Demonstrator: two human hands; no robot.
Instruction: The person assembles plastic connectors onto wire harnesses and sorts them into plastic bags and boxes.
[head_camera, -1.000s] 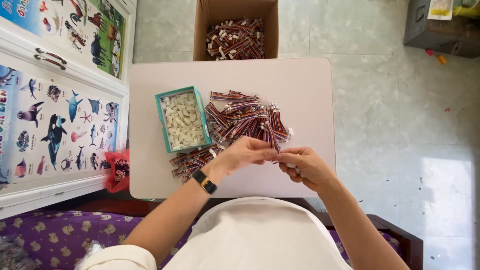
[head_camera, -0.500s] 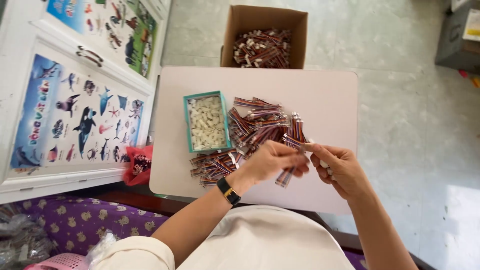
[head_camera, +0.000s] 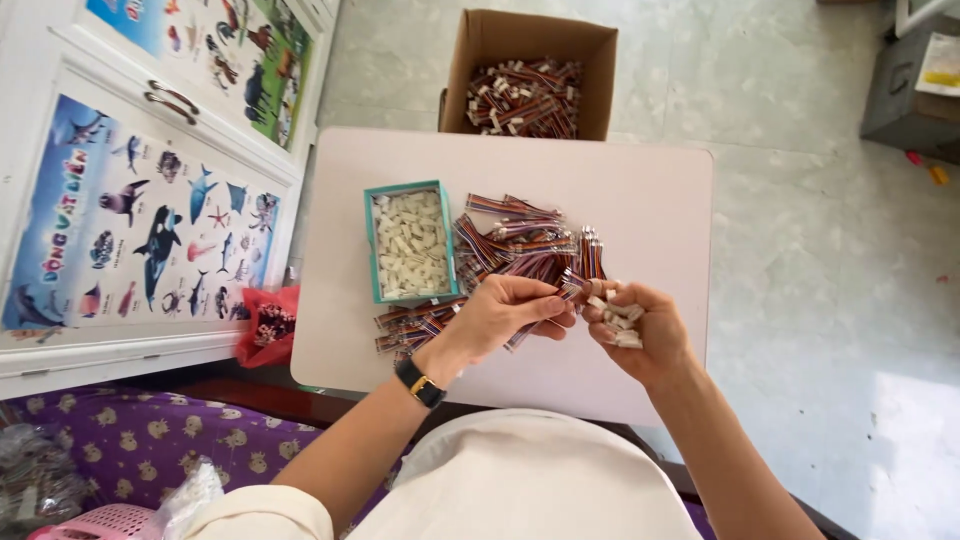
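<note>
Both hands meet over the near edge of the pale pink counter (head_camera: 640, 190). The left hand (head_camera: 505, 318), with a dark watch (head_camera: 419, 383) on its wrist, has its fingers curled in and pinches the end of a striped ribbon wire (head_camera: 540, 318) between thumb and fingertips. The right hand (head_camera: 640, 330) is cupped and partly closed around a small heap of white plastic connectors (head_camera: 620, 312); it almost touches the left hand's fingertips, though whether it also grips the wire is hard to tell from here. Just beyond the hands lies a loose pile of like wires (head_camera: 520, 245), and left of that a teal tray (head_camera: 372, 245) filled with white connectors. At the counter's far edge, on the floor, stands a cardboard box (head_camera: 530, 40) holding more wires.
</note>
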